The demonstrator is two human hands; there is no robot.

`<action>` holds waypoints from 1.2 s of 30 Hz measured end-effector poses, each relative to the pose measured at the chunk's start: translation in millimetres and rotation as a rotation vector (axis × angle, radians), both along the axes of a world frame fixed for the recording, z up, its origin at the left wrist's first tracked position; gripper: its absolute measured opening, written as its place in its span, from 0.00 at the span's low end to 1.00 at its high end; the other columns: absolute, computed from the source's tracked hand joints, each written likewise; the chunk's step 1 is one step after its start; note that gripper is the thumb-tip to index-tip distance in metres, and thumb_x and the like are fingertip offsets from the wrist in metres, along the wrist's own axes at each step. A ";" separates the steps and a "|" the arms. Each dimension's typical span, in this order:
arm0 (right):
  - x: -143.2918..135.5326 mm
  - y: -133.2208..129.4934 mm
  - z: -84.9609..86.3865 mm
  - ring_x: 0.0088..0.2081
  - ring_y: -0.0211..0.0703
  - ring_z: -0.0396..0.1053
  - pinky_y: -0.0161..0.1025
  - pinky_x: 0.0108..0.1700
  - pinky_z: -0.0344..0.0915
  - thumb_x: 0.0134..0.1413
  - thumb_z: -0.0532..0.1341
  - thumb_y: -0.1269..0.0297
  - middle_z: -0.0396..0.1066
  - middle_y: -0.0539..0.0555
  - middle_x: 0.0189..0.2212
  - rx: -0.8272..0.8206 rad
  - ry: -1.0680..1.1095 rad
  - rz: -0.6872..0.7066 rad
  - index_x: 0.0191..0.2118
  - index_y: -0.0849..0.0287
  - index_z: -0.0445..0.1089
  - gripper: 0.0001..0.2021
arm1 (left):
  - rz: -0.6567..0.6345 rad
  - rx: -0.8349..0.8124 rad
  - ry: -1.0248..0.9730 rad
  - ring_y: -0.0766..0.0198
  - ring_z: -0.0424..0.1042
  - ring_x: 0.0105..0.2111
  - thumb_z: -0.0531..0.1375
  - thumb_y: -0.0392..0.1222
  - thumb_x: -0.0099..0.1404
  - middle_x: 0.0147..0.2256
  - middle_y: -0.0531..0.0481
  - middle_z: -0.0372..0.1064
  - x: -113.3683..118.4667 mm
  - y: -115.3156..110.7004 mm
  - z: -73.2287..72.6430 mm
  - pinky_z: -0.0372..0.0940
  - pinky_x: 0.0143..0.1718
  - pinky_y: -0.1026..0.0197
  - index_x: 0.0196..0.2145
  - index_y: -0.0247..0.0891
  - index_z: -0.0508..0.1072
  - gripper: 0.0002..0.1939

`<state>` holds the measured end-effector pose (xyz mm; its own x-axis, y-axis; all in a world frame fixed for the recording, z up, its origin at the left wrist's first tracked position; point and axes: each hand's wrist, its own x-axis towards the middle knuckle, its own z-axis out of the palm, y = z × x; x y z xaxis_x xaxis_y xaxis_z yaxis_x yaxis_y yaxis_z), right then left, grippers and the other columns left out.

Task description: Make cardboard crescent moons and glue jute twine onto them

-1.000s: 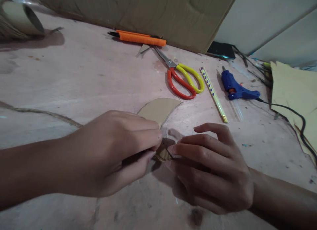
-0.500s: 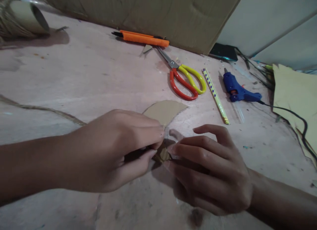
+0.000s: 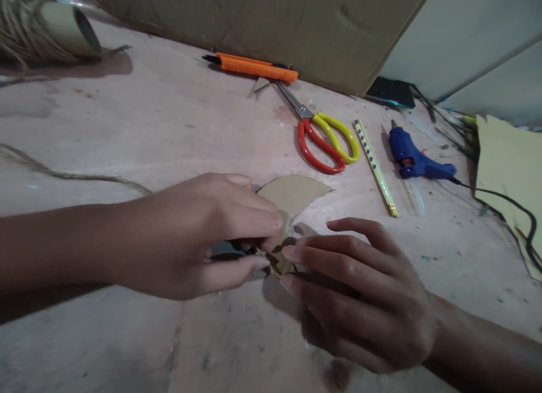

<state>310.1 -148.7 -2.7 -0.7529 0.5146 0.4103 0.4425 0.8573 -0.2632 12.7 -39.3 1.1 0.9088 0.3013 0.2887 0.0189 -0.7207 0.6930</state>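
A leaf-shaped cardboard piece (image 3: 296,193) lies on the table in front of my hands, its narrow lower part between them. My left hand (image 3: 212,235) is closed, thumb and fingers pinching the twine (image 3: 91,177) near its end, against the cardboard's lower part. That twine runs in from the left and passes behind the hand. My right hand (image 3: 359,291) grips the cardboard's lower end between thumb and fingertips, its little-used upper finger raised. The fingertips of both hands nearly meet, and shadow partly hides the contact.
Scissors (image 3: 324,143) with red and yellow handles, a pencil (image 3: 376,168) and a blue glue gun (image 3: 417,156) lie beyond my hands. Farther back are an orange pen-like bundle (image 3: 258,67), a twine roll (image 3: 63,29), a cardboard panel (image 3: 254,20), a phone (image 3: 390,92) and a yellowish sheet (image 3: 508,173).
My left hand has shifted slightly upward and its thumb has moved, showing a bit of twine at the cardboard. The right hand keeps its grip. The whole view has shifted slightly.
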 end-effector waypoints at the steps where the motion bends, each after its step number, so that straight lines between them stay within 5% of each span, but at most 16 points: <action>1: 0.4 0.2 0.1 0.67 0.52 0.81 0.57 0.76 0.68 0.85 0.57 0.69 0.89 0.58 0.63 -0.002 -0.001 0.006 0.61 0.61 0.84 0.17 | 0.004 0.001 -0.002 0.64 0.71 0.31 0.62 0.30 0.80 0.33 0.61 0.75 -0.4 -0.4 0.4 0.65 0.50 0.57 0.40 0.45 0.72 0.11; 36: -1.9 4.1 1.1 0.66 0.56 0.79 0.59 0.72 0.67 0.86 0.58 0.65 0.88 0.59 0.64 -0.047 -0.033 0.051 0.65 0.60 0.80 0.16 | -0.011 -0.015 -0.013 0.65 0.73 0.33 0.62 0.27 0.77 0.34 0.61 0.75 -1.1 0.1 0.0 0.67 0.51 0.58 0.40 0.44 0.72 0.12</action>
